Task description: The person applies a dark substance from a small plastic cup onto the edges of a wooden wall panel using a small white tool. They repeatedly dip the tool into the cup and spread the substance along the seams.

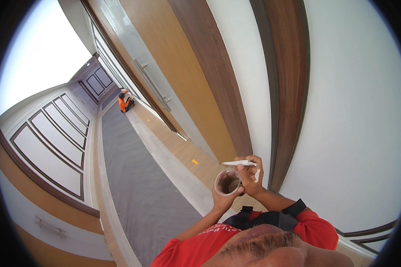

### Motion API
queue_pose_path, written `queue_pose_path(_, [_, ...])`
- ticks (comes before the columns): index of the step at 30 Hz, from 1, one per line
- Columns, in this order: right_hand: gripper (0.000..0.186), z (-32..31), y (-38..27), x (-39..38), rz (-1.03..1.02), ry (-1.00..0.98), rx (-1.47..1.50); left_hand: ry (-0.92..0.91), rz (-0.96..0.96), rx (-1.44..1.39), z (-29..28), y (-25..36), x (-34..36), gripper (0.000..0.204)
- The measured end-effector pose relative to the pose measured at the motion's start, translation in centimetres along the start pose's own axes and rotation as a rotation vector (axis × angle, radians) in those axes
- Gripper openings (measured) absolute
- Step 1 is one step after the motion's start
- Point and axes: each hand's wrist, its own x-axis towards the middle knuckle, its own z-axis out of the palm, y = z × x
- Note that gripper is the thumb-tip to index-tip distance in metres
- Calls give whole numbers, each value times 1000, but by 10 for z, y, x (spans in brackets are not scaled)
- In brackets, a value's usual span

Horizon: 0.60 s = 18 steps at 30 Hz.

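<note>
My left hand (222, 202) is wrapped round a clear plastic cup (219, 182), its mouth facing up. Brown residue coats the inside, with a darker brown substance (230, 184) lower down. Just beyond the rim, my right hand (253, 178) grips a slim white tapered object (236, 163) whose thin, darker tip points left. I cannot tell exactly what kind it is. A loose white strip (257, 172) hangs beside the right fingers. Both hands are close together, in front of my red shirt (196, 240).
Close on my right runs a wall with white panels (343, 111) and brown wooden trim (289, 89). A door with a long metal handle (150, 84) stands ahead. Grey carpet (138, 178) stretches down the corridor, where a person in orange (124, 103) sits low by the wall. An orange arrow (194, 162) marks the floor.
</note>
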Motion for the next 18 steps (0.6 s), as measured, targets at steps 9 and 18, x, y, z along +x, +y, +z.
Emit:
queue_pose_path(9, [41,-26,-63,52,-158,-166,27,77,209,226,13,7,27,88])
queue_pose_path(18, [34,-24,-108,81,-263,-618,-392,88,336,406,5,27,23,93])
